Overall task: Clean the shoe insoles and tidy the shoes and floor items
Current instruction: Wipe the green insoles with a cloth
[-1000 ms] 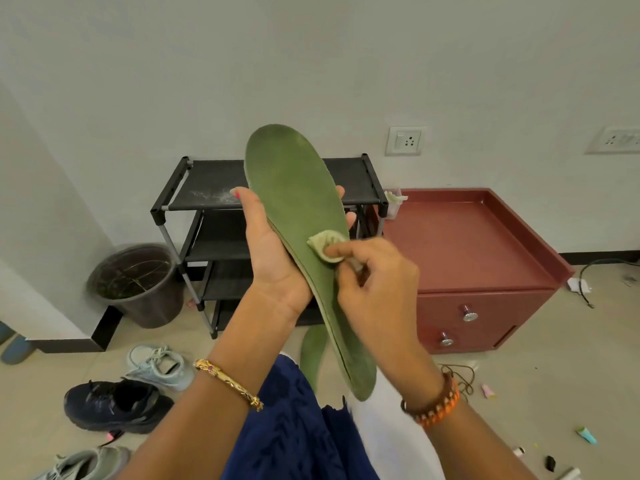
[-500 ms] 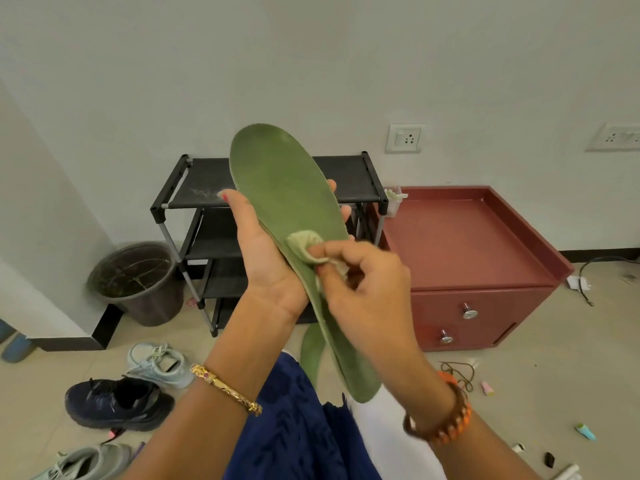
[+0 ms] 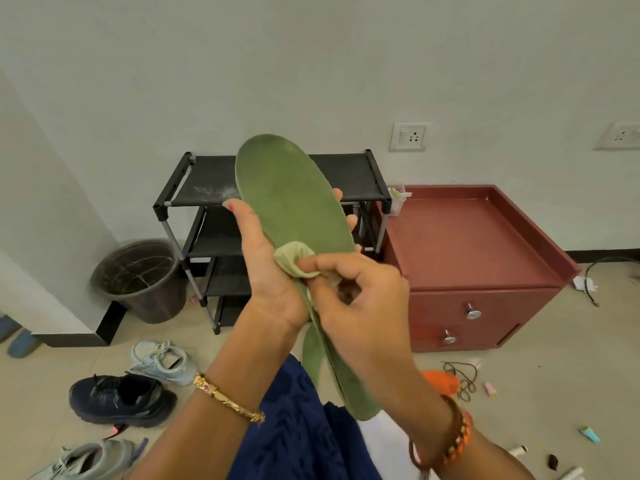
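Left hand (image 3: 266, 271) grips insole (image 3: 294, 202) — right hand (image 3: 360, 303) pinches cloth (image 3: 294, 256) against it.

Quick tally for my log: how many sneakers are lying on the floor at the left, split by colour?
Pale blue sneaker: 1
Navy sneaker: 1
Grey sneaker: 1
Total: 3

Left grip (image 3: 273, 271) cupped upright, right grip (image 3: 356, 299) pinched beside it
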